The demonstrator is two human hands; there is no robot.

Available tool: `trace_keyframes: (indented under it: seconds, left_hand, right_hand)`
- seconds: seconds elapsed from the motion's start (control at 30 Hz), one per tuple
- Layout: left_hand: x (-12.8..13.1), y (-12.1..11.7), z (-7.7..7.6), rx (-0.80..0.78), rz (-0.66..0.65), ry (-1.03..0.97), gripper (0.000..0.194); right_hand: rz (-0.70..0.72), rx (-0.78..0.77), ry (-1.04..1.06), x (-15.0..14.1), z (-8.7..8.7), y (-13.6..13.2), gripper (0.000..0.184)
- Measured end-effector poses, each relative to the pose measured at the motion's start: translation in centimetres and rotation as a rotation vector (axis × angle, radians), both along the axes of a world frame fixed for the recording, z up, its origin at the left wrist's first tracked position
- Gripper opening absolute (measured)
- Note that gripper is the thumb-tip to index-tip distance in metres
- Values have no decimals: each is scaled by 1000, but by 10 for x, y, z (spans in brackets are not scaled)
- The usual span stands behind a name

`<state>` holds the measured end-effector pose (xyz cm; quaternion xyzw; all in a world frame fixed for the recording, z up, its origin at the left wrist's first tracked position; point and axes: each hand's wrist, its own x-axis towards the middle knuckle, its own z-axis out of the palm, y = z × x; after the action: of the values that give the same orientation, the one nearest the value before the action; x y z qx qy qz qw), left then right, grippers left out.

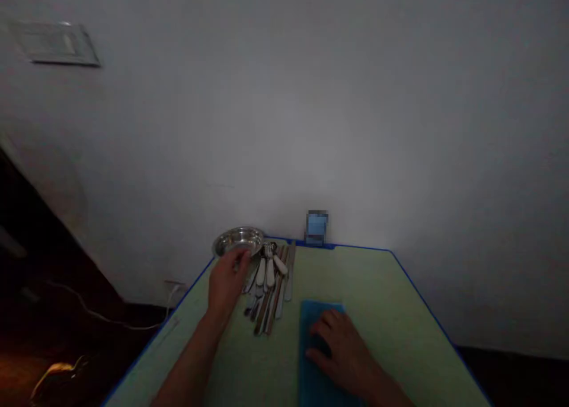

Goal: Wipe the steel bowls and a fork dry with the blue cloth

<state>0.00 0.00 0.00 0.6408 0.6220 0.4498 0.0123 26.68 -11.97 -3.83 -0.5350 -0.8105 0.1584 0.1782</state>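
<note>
Over the green table (364,279) by the wall (284,128), right grip (341,349) apart, left grip (226,281) unclear.

Both bare forearms reach forward from the bottom of the view. The left hand (229,279) is farther out, palm down, with thumb and fingers bent toward each other. The right hand (336,348) is nearer the body, angled inward, its fingers curved and its thumb apart from them, pointing left.

Green table (400,312): bowl (237,237), cutlery (270,273), blue mat (311,383), device (316,226).
</note>
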Motion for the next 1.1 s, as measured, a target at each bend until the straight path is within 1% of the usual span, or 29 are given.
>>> trace_keyframes:
  seconds: [0.17,0.27,0.37,0.5,0.7,0.9,1.1]
  left_hand:
    - [-20,18,-1,34,106,29,44]
    - [-28,25,-2,38,151,79,43]
    - [-33,30,-2,10,187,128,39]
    - [-37,34,-1,-58,242,190,37]
    - [-48,41,-3,-191,332,254,41]
    - [-66,57,-3,-371,351,231,47]
    - [-71,66,1,-495,393,169,51]
  right_hand:
    - [-3,-4,14,1,-4,0,23]
    - [-2,-1,15,1,-4,-1,23]
    - [8,-1,18,2,-4,0,22]
    - [14,-3,24,3,-7,1,22]
    - [20,-8,16,5,-7,0,22]
    - [19,-14,20,7,-7,1,23]
    - [17,-7,20,5,-5,2,22]
